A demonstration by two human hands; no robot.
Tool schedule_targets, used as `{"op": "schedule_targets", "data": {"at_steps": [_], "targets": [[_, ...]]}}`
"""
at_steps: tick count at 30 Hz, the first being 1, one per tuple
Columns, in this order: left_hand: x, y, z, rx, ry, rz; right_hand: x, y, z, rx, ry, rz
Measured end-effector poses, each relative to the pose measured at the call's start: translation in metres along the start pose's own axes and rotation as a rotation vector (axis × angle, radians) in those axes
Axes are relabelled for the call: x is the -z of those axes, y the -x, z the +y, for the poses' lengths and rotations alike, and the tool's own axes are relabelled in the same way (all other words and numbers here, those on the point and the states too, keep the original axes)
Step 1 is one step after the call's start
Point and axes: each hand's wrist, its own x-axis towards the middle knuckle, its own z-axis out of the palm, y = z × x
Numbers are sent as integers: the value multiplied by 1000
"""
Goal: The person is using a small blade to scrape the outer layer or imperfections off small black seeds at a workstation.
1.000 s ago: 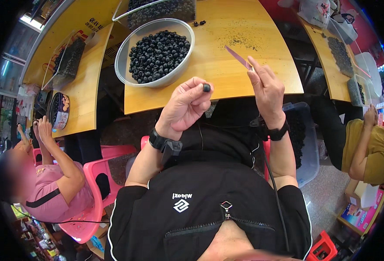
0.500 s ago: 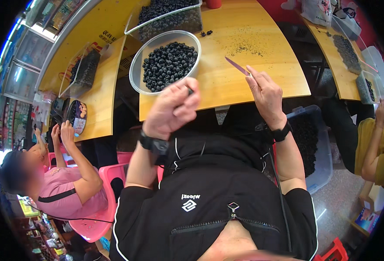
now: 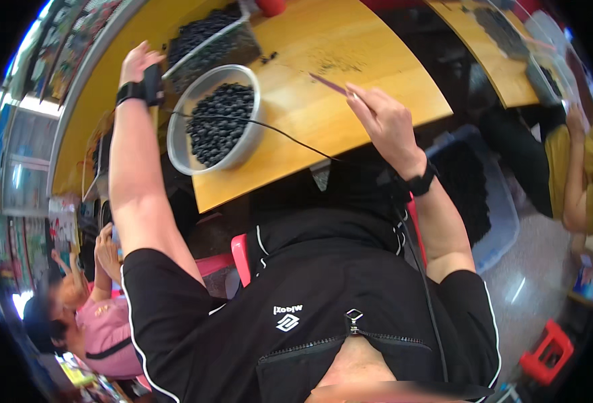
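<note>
My left arm reaches far out to the left. My left hand (image 3: 137, 62), somewhat blurred, is beside the clear rectangular tub (image 3: 234, 52) of dark fruits, its fingers looking stretched out and nothing visible in them. My right hand (image 3: 382, 121) grips a knife (image 3: 328, 84) by its handle, mostly hidden in the fingers; the thin blade points left over the table (image 3: 390, 74). Between the hands a round clear bowl (image 3: 255, 124) holds many small dark round fruits (image 3: 220, 122), like blueberries. A black cable (image 3: 286, 136) runs from my left wrist across the bowl.
Dark crumbs (image 3: 336, 62) and a few loose fruits (image 3: 268, 58) lie on the table. A blue-grey bin (image 3: 511, 232) of dark stuff stands below on the right. Co-workers in pink (image 3: 108, 329) and yellow (image 3: 582, 161) sit at either side. A red stool (image 3: 548, 352) is lower right.
My left hand has swung from in front of the bowl, where it was closed on something dark, out to the far left. My right hand keeps the knife. The whole view has shifted.
</note>
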Motion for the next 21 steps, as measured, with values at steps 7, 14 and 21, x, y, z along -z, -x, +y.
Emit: {"op": "schedule_targets", "data": {"at_steps": [7, 14, 21], "targets": [[-110, 93, -17, -116, 119, -70, 53, -11, 37, -211, -95, 246], [-207, 326, -26, -412, -692, -856, 101, -23, 5, -252, -188, 242], [-268, 397, -172, -786, -824, -1449, 94, -33, -1, -30, -103, 192]]}}
